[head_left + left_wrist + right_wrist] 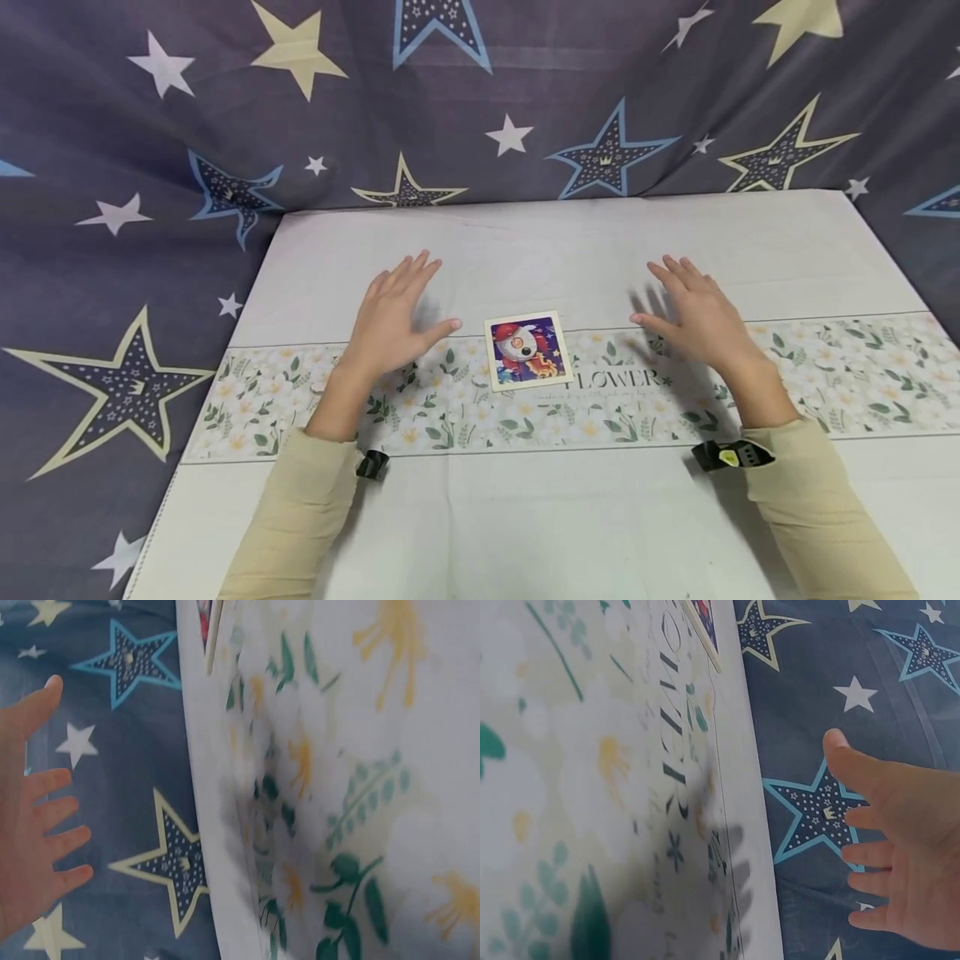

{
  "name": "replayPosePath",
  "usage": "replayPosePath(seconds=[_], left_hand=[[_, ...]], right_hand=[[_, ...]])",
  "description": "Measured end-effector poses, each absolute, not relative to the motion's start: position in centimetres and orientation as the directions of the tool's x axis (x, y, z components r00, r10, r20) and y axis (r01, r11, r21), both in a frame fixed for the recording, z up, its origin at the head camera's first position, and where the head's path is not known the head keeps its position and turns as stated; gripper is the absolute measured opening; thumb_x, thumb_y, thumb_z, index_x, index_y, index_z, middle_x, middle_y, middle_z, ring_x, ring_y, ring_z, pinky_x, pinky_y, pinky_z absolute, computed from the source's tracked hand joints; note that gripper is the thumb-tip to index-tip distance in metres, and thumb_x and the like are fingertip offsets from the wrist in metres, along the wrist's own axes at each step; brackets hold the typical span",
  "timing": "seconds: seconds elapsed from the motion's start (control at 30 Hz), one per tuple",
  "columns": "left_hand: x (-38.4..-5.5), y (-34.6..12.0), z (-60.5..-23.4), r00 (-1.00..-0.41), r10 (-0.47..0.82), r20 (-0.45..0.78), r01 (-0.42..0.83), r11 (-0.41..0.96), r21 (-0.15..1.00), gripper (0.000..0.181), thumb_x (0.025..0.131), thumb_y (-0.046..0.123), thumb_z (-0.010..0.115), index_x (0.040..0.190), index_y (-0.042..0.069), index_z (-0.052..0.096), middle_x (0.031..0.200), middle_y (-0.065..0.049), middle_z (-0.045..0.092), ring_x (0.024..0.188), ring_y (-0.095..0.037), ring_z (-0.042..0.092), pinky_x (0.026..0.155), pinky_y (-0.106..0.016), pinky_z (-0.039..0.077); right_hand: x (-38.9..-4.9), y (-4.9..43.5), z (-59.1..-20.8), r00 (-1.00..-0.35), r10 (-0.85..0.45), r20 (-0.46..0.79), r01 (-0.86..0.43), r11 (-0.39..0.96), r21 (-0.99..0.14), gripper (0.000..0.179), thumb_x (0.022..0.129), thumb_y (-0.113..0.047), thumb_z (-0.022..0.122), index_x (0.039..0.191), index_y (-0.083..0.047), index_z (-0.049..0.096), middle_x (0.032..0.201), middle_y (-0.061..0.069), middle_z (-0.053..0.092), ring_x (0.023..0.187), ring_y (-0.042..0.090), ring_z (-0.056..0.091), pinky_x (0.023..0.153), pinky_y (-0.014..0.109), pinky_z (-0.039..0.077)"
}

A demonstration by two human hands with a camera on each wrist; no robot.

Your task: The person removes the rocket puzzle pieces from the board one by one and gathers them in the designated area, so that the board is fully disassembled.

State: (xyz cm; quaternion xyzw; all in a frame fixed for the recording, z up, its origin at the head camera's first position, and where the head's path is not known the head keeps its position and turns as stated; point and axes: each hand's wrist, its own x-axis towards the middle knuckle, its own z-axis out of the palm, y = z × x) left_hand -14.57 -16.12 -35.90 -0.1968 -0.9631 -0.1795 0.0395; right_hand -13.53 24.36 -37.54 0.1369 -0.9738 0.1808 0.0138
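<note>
A square picture puzzle (528,350) with a pale frame lies flat near the middle of the table, showing a white round-faced figure with red on a purple background. To its left my left hand (393,321) is held above the cloth, fingers straight and thumb pointing toward the puzzle. On the other side my right hand (701,321) hovers in the same way, casting a shadow on the cloth. Both hands hold nothing. In the left wrist view a corner of the puzzle (214,634) shows at the top; the right wrist view catches its edge (706,626) too.
A white tablecloth (555,517) with a floral band and printed "FLOWER" lettering covers the table. Behind and to the left hangs a dark curtain (450,108) with stars. Black straps (733,456) circle both wrists over beige sleeves.
</note>
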Motion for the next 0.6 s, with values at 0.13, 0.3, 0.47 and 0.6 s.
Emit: replayPosePath(seconds=[0.13,0.3,0.47,0.6], left_hand=[[-14.3,-15.2,-36.3,-0.898,0.407,0.169,0.44,0.833,0.335,0.079,0.086,0.055,0.062,0.15,0.018,0.033,0.159,-0.007,0.028,0.147,-0.031,0.028,0.119,-0.054,0.018],[-13.9,-14.2,-37.1,-0.881,0.454,0.133,0.472,0.818,0.33,0.076,0.087,0.052,0.063,0.148,0.015,0.037,0.158,-0.008,0.032,0.146,-0.029,0.03,0.118,-0.054,0.021],[-13.5,-13.3,-38.1,-0.851,0.518,0.089,0.518,0.795,0.315,0.073,0.088,0.048,0.064,0.146,0.011,0.039,0.155,-0.011,0.036,0.144,-0.029,0.034,0.118,-0.052,0.025],[-13.1,-12.4,-38.9,-0.82,0.57,0.039,0.55,0.769,0.327,0.073,0.088,0.046,0.065,0.145,0.009,0.041,0.153,-0.012,0.039,0.143,-0.029,0.037,0.117,-0.049,0.028]], right_hand=[[-13.3,23.7,-37.8,-0.953,-0.295,0.067,-0.299,0.89,-0.344,0.074,0.091,-0.04,0.063,0.147,-0.003,0.034,0.152,0.028,0.031,0.141,0.048,0.026,0.113,0.063,0.022],[-13.1,22.6,-38.0,-0.944,-0.33,0.007,-0.314,0.89,-0.33,0.07,0.091,-0.038,0.064,0.145,-0.001,0.038,0.152,0.028,0.031,0.141,0.048,0.027,0.112,0.062,0.026],[-13.1,21.3,-38.4,-0.929,-0.37,-0.022,-0.343,0.882,-0.322,0.068,0.091,-0.035,0.064,0.144,0.0,0.04,0.152,0.026,0.032,0.141,0.046,0.028,0.113,0.059,0.027],[-13.0,20.1,-38.8,-0.913,-0.406,-0.035,-0.376,0.872,-0.314,0.067,0.091,-0.035,0.065,0.143,0.0,0.041,0.152,0.026,0.034,0.141,0.045,0.03,0.113,0.057,0.029]])
